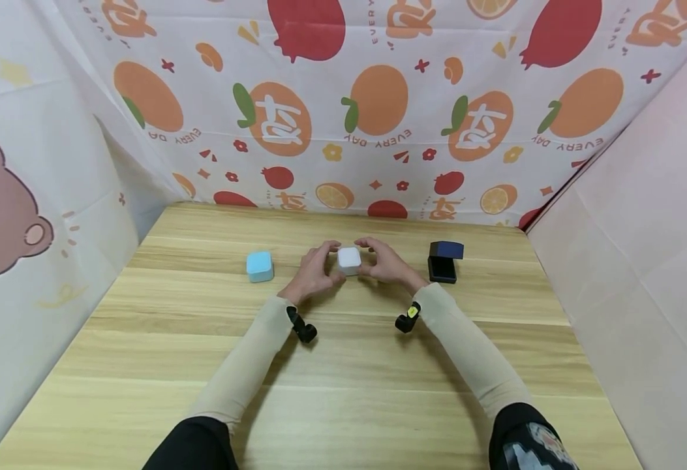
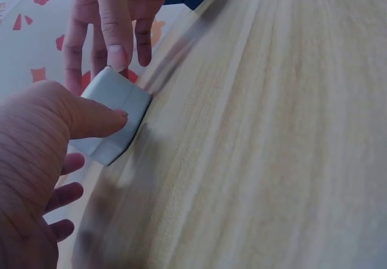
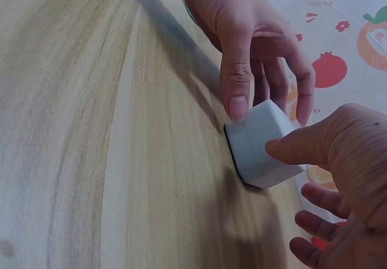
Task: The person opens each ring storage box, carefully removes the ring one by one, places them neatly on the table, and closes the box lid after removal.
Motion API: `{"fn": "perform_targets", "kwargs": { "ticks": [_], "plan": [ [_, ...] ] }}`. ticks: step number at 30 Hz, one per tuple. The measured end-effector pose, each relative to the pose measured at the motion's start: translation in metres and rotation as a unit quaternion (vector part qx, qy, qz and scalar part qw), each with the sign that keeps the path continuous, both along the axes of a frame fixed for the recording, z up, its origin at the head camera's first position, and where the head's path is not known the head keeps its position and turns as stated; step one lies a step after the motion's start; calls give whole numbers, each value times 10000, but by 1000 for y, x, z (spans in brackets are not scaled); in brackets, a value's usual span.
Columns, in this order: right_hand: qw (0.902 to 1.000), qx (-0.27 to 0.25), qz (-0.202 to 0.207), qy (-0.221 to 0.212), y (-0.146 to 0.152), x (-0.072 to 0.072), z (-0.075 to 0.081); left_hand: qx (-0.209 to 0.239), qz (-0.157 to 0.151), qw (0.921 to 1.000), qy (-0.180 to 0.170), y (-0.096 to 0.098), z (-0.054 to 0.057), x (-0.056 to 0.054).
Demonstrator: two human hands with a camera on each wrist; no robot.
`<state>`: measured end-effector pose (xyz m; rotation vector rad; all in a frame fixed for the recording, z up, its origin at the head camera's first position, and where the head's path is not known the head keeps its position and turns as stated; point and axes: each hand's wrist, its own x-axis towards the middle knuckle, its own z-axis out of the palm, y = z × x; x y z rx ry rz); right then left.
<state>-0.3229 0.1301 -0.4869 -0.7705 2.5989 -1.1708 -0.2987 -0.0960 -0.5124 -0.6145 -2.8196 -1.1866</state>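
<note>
A small white box (image 1: 349, 260) with rounded edges rests on the wooden table, between my two hands. A thin seam runs along its side. My left hand (image 1: 316, 271) is on its left, thumb near the front corner and index finger near the back one. Mirroring it on the other side is my right hand (image 1: 387, 262). In the right wrist view, the left thumb (image 3: 237, 103) meets the white box's corner, while the left index fingertip stands slightly apart. My right thumb (image 3: 290, 148) crosses in front of the box there; the lower right fingers are loosely bent, away from it.
A light blue box (image 1: 259, 266) lies to the left on the table (image 1: 343, 391). To the right is a dark box (image 1: 442, 269) with its blue lid raised. Fruit-printed cloth (image 1: 331, 150) hangs behind the table, and pale cloth (image 1: 648, 274) hangs at the right.
</note>
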Motion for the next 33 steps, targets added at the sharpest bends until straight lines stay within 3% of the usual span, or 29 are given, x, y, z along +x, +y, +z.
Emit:
{"fn": "perform_targets", "kwargs": {
  "ticks": [6,33],
  "plan": [
    [9999,74,-49,-51,-2,1,1,46,12,10000,19,1,3,2],
    [9997,-119,-124,-160,-10,6,-5,30,68,10000,-35,0,-1,3]
  ]
}}
